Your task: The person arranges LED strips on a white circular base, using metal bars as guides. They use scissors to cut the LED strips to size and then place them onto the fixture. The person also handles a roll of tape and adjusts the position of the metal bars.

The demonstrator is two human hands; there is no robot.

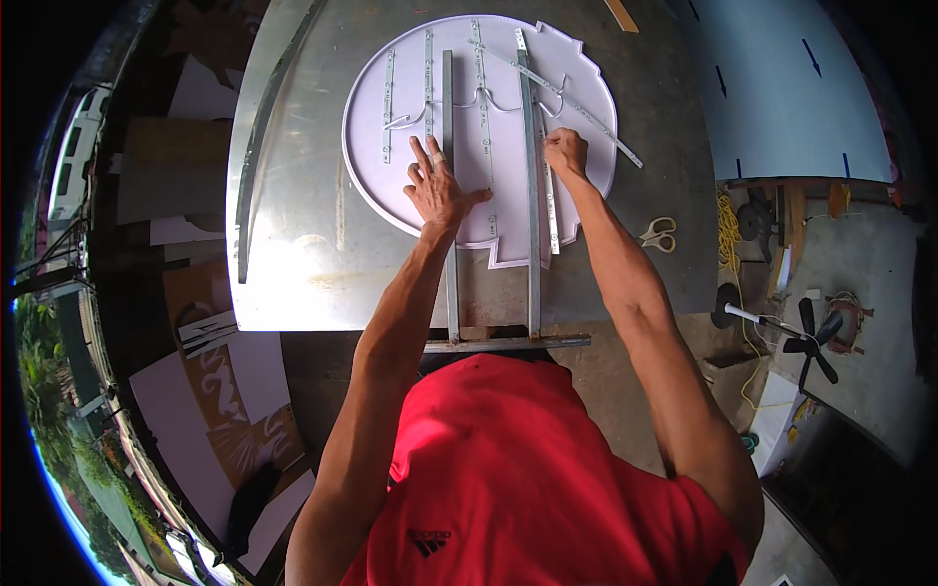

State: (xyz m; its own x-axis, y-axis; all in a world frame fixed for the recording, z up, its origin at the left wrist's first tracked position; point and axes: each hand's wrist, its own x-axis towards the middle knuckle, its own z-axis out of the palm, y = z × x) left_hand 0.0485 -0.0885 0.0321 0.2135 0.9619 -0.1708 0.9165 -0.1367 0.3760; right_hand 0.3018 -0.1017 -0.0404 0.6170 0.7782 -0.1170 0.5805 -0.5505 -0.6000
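Observation:
A round pale lilac panel (408, 83) with a raised rim and a stepped edge lies on the metal table. Several LED strips (483, 107) run along it, joined by thin white wires (498, 105); one loose-looking strip (586, 115) slants past the right rim. Two grey metal bars (451, 264) cross the panel lengthwise. My left hand (437, 190) rests on the panel and left bar, fingers spread and empty. Beside the right bar (533, 244), my right hand (569, 154) is closed over a white LED strip (553, 220); its fingertips hide what they grip.
Scissors (660, 234) lie on the metal table (293, 215) right of the panel. A metal crossbar (562, 342) sits at the table's near edge. Rightward are a yellow rope (728, 234), a black-bladed fan (809, 342) and a pale blue sheet (782, 88). Cut boards (244, 381) lean at left.

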